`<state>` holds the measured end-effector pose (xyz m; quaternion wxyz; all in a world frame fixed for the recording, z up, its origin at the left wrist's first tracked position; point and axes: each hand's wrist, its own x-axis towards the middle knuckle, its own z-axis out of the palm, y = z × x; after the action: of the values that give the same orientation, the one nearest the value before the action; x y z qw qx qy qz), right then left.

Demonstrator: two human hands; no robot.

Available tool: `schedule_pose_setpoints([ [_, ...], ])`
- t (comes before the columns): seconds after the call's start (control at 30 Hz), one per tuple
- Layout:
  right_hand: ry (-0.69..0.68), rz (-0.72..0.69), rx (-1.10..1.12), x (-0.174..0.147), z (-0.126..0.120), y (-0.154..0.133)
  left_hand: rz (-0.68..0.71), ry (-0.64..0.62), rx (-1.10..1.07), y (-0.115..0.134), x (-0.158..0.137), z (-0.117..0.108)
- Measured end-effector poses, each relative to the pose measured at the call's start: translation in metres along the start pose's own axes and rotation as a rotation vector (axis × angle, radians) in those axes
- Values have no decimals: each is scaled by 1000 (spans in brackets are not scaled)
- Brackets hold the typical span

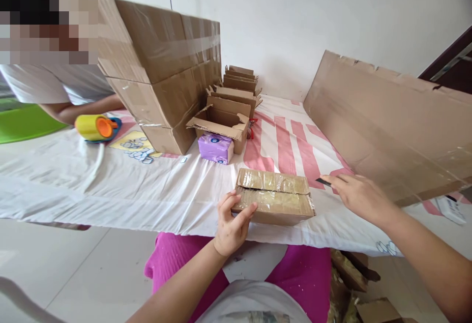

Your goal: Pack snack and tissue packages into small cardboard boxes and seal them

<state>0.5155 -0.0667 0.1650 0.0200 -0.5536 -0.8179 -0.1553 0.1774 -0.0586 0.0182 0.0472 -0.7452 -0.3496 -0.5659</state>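
A small taped cardboard box (276, 205) lies at the table's front edge, its two top flaps meeting at an open-looking seam with clear tape over them. My left hand (232, 224) grips the box's left end, thumb on top and fingers round the corner. To the right of the box, my right hand (359, 195) is closed on a small dark blade-like tool (323, 182). Only the tool's tip shows, pointing left toward the box without touching it; the rest is hidden in my fingers.
Stacked large cartons (165, 67) stand at the left, beside a row of open boxes (228, 116) and a purple tissue pack (216, 148). A big cardboard panel (391, 131) leans at the right. Across the table sits another person near a yellow tape dispenser (88, 127).
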Motion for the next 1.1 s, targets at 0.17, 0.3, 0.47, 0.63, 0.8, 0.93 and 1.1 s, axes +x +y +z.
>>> schedule_pose_setpoints([
  [0.17, -169, 77, 87, -26, 73, -2, -83, 5, -40, 5, 0, 0],
  [0.3, -190, 97, 209, -39, 107, -17, -86, -74, -45, 5, 6, -8],
  [0.47, 206, 273, 650, -27, 87, -41, -253, -28, -103, 2, 14, -15],
  [0.63, 236, 313, 791, -8, 49, -65, -436, -162, -178, -6, 26, -19],
  [0.8, 244, 228, 960, -5, 28, -72, -447, -251, -261, -10, 30, -25],
  [0.93, 187, 29, 1047, -5, 16, -84, -404, -229, -242, -8, 26, -24],
  [1.1, 393, -67, 804, -1, 16, -91, -373, -169, -201, -1, 24, -26],
])
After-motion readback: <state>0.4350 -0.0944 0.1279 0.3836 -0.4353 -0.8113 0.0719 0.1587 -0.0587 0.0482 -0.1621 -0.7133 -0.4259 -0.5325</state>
